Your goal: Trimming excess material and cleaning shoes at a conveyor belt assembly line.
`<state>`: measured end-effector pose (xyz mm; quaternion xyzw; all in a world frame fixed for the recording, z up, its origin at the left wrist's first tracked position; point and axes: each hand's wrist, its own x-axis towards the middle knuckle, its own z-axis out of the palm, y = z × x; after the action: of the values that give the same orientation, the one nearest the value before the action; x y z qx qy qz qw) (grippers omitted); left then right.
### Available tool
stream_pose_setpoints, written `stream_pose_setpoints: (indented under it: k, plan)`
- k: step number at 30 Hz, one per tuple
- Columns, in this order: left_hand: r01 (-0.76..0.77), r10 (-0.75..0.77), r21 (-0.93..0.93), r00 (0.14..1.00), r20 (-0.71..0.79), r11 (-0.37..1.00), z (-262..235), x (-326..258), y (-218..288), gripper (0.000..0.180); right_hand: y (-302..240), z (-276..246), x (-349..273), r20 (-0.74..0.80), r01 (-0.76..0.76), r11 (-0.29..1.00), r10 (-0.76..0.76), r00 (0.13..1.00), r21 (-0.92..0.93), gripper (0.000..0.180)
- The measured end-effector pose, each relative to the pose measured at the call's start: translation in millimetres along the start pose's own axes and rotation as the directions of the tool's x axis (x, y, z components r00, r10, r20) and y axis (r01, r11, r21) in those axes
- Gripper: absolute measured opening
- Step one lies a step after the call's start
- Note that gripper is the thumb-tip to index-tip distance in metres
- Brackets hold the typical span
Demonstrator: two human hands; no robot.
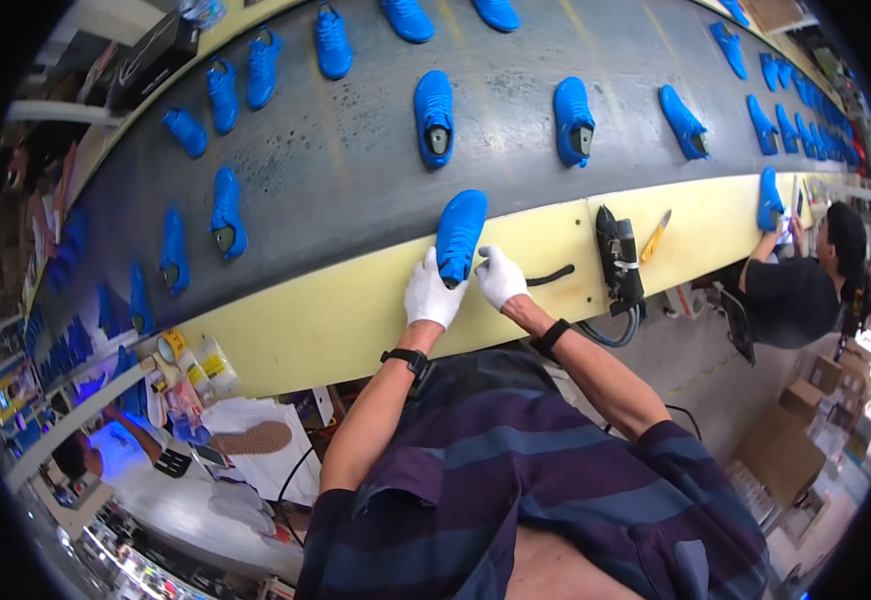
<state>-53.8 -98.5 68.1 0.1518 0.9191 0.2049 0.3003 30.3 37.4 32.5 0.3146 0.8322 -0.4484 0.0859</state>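
Observation:
A blue lace-up sneaker [462,230] is in front of me at the belt's near edge, its toe pointing away. My left hand [432,291], in a white glove, is closed around its heel end from the left. My right hand [501,277], also gloved in white, is just right of the heel with its fingers curled in; whatever they may hold is hidden. Close to the right wrist, a thin black rod or cord [552,275] lies on the pale yellow ledge [355,312].
Rows of blue sneakers stand on the dark conveyor belt [355,170]. On the ledge to my right are a black hand tool [617,255] with a hose and a yellow-handled knife [656,236]. Tape and bags sit at left. A co-worker [800,265] handles another shoe at far right.

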Motion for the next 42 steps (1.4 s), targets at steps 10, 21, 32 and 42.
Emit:
stream_pose_setpoints:
  k: [10, 21, 32, 42]
  plan:
    - [0.427, 0.19, -0.751, 0.793, 0.578, 0.503, -34, 2, -8, 0.061, -22, -64, -35, 0.08, -0.12, 0.94, 0.099, 0.992, 0.319, 0.04]
    - [0.69, 0.195, -0.717, 0.693, 0.694, 0.097, -28, -17, 12, 0.051, 151, -212, 5, -0.636, -0.122, 0.94, -0.116, 0.763, -0.318, 0.043]
    - [0.658, -0.002, -0.744, 0.749, 0.662, 0.118, -16, -28, 35, 0.076, 10, -200, -49, -0.059, 0.14, 0.988, -0.144, 0.988, -0.072, 0.042]
    - [0.626, -0.061, -0.698, 0.758, 0.65, 0.348, -25, -28, 63, 0.08, -38, -167, -28, 0.315, 0.066, 0.995, -0.041, 0.948, -0.07, 0.052]
